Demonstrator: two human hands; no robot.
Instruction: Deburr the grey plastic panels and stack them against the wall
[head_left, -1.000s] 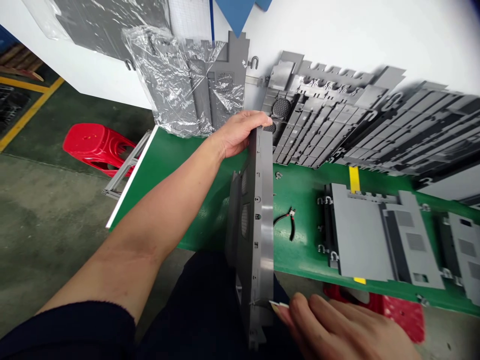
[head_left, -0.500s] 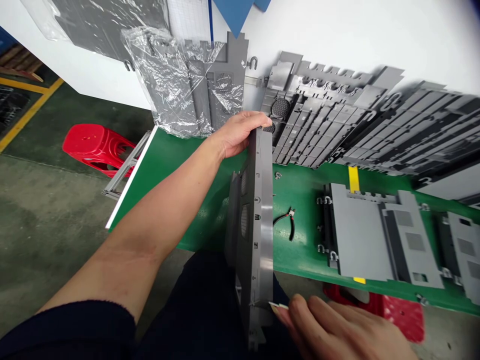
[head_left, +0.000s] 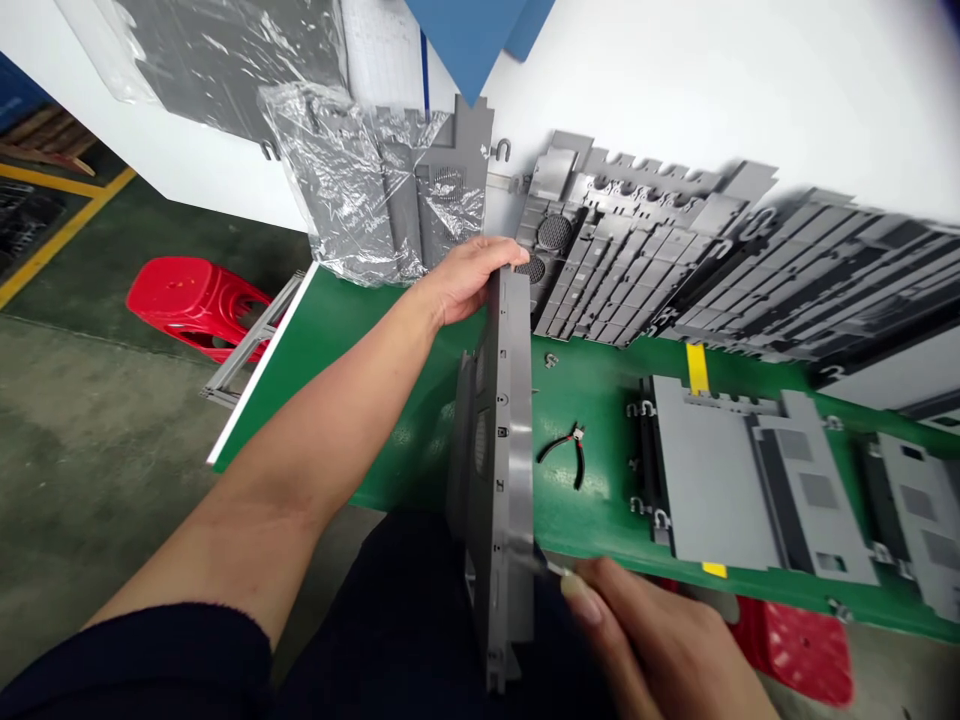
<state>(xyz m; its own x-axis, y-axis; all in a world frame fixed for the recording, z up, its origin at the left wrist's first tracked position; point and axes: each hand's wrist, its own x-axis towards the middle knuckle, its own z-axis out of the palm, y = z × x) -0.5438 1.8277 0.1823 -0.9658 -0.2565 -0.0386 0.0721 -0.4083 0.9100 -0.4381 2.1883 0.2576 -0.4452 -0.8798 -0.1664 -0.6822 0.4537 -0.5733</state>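
My left hand is closed over the far end of a grey plastic panel, which stands on its edge, narrow side up, its near end over my lap. Slots and small clips run along that narrow side. In the lower right, my right hand pinches a slim, pale tool whose thin tip points at the panel's edge near its lower end. Motion blurs the tip, so its exact kind and whether it touches are unclear. Diagonal cutters with black handles lie on the green table right of the panel.
More grey panels lie on the green table at right. Several panels lean against the white wall behind, beside plastic-wrapped ones. A red stool stands at left, another under the table's near edge.
My right hand and its tool have moved up along the panel's edge, away from its near end. The left hand keeps its hold; the view has shifted slightly.
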